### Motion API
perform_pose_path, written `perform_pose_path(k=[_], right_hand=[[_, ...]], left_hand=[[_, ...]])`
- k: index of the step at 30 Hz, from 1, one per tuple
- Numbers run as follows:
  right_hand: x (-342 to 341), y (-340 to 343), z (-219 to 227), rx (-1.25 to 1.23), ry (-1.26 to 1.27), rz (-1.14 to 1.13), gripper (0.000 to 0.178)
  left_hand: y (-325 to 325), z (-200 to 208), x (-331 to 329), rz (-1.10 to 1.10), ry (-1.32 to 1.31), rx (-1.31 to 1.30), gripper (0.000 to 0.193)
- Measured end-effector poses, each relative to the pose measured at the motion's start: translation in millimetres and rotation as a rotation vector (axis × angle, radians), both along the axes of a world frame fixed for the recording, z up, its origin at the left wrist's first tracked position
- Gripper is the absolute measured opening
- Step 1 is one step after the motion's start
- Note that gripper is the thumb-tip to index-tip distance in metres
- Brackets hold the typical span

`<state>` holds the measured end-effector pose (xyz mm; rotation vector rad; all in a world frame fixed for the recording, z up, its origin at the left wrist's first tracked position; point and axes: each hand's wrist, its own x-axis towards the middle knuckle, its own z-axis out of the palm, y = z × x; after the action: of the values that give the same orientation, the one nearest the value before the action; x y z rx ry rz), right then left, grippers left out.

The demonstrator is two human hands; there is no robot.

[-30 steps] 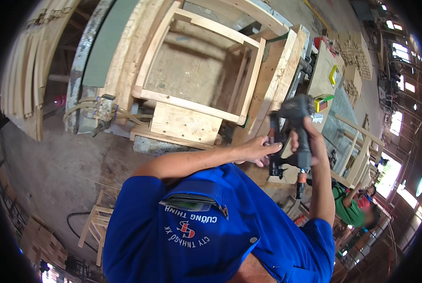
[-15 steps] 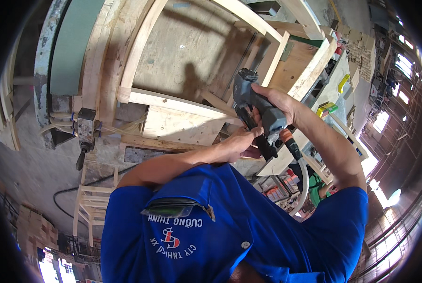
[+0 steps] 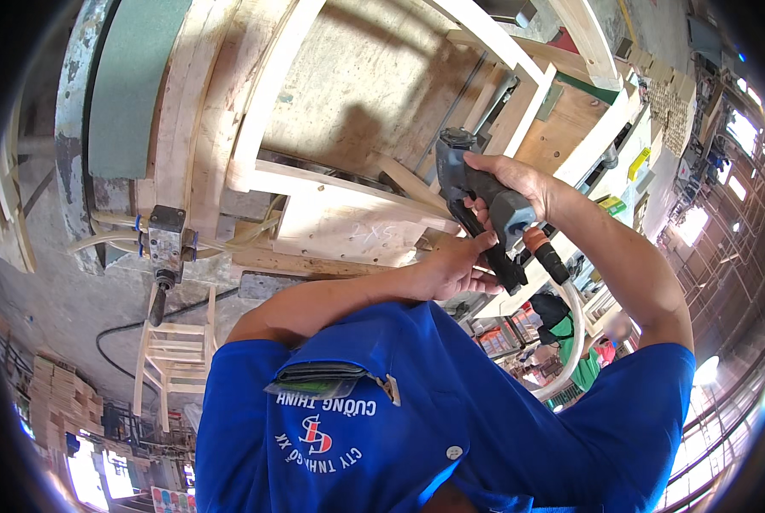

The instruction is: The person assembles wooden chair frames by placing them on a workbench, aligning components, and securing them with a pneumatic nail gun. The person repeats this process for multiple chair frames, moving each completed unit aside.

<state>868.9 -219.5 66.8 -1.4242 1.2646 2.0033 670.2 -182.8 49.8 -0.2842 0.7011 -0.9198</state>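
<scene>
A dark grey pneumatic nail gun (image 3: 509, 212) is held over the near right corner of a pale wooden frame (image 3: 339, 190). My right hand (image 3: 523, 184) wraps around its body, with the thumb on top. At its long black magazine (image 3: 510, 272), my left hand (image 3: 459, 267) grips near the lower end, thumb above and fingers below. An orange and black coupling (image 3: 543, 251) joins the gun to a whitish air hose (image 3: 577, 333). Whether nails sit in the magazine cannot be made out.
A lever valve (image 3: 167, 248) with hoses juts out at the left of the bench. A slatted wooden piece (image 3: 177, 359) stands on the floor. Wooden rails (image 3: 528, 111) rise beyond the gun. A person in green (image 3: 583, 359) is behind at the right.
The view has shifted slightly, so the bench sits lower and further right. The gun remains in both hands. My left fingers have straightened somewhat beside the magazine.
</scene>
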Motion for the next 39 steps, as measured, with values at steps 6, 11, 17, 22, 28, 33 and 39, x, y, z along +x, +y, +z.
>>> perform_pose_path(k=[6, 11, 17, 22, 28, 33, 39], right_hand=[[-8.9, -20.1, 28.2, -0.049, -0.081, -0.151, 0.06], [-3.3, -46.4, 67.7, 0.088, -0.435, -0.195, 0.053], [31.6, -62.5, 79.0, 0.219, -1.104, -0.223, 0.028], [57.2, -61.5, 39.5, 0.211, -1.302, -0.342, 0.028], [73.0, -53.2, 31.9, 0.198, -1.256, -0.329, 0.031], [75.9, -55.5, 29.7, 0.219, -1.205, -0.428, 0.031], [69.4, -50.5, 37.6, 0.192, -1.244, -0.315, 0.035]], left_hand=[[5.4, 17.7, 3.4, -0.115, -0.077, 0.069, 0.04], [0.9, 9.4, 26.4, -0.148, -0.435, 0.368, 0.045], [5.4, -38.2, 137.6, -0.333, -0.95, 1.144, 0.056], [20.9, -47.9, 193.8, -0.358, -1.044, 1.236, 0.047], [18.8, -62.8, 198.9, -0.41, -1.049, 1.309, 0.048], [27.9, -52.5, 199.9, -0.462, -1.063, 1.277, 0.049], [28.7, -47.9, 196.3, -0.461, -1.065, 1.279, 0.045]])
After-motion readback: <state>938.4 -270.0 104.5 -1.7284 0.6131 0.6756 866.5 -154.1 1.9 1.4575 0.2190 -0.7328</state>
